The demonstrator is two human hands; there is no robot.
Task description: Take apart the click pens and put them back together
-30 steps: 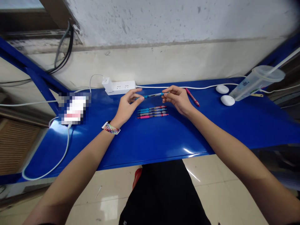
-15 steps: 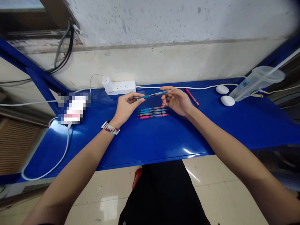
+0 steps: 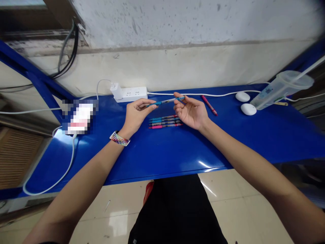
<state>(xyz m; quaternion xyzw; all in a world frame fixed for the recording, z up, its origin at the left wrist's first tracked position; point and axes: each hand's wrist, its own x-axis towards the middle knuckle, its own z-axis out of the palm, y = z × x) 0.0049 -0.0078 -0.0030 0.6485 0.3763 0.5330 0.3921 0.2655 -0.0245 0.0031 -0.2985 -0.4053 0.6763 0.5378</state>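
Between my two hands a blue pen [image 3: 165,101] with a clear barrel is held up over the table, slanting slightly up to the right. My left hand [image 3: 137,113] pinches its blue end between thumb and fingers. At the pen's other end, my right hand [image 3: 191,112] has thumb and forefinger closed on the blue tip, palm turned up and the other fingers curled. Below them several pens lie side by side in a row, among them a pink pen [image 3: 162,126] at the front; my right hand hides part of their right ends. A red pen [image 3: 209,105] lies apart, behind my right hand.
A white power strip [image 3: 132,94] stands against the wall, its cable running right. On the left lies a blurred-out phone [image 3: 80,118] with a charging cord. To the right are two white rounded objects [image 3: 248,109] and a clear plastic cup [image 3: 271,89] with a straw, on the blue table [image 3: 165,156].
My right hand has turned palm up, and its thumb and forefinger have closed on the pen's right end. My left hand keeps its grip, nearly still. The row of pens has stayed put.
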